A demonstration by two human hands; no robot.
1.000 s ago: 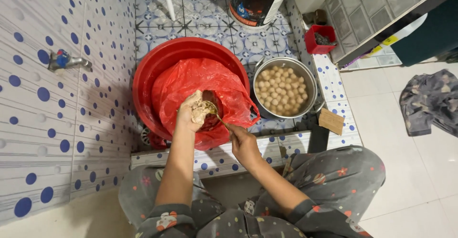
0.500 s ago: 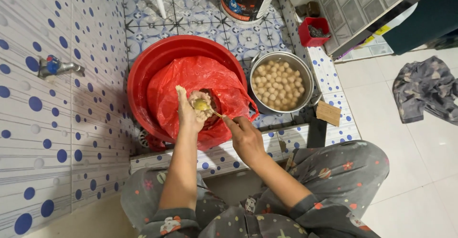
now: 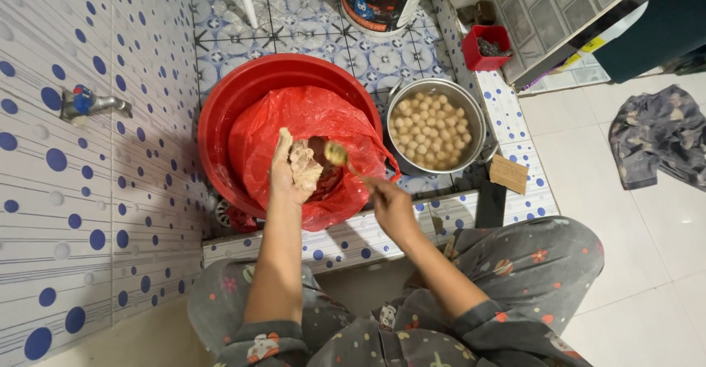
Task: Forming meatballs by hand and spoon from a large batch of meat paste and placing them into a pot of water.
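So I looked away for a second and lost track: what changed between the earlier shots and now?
The right hand drew the spoon away from the paste in the left hand, now carrying a small lump out to the side. The left hand opened from cupped around the paste to flatter. The red basin, its red bag and the pot of balls stayed put.

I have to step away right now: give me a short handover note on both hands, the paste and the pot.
Left hand: closed around a lump of pale paste, over the red bag in the red basin.
Right hand: holds a spoon, its bowl beside the paste.
Done: metal pot, right of the basin, is filled with many pale balls.
Left: the lump in hand is unshaped; how much paste remains in the bag is hidden.
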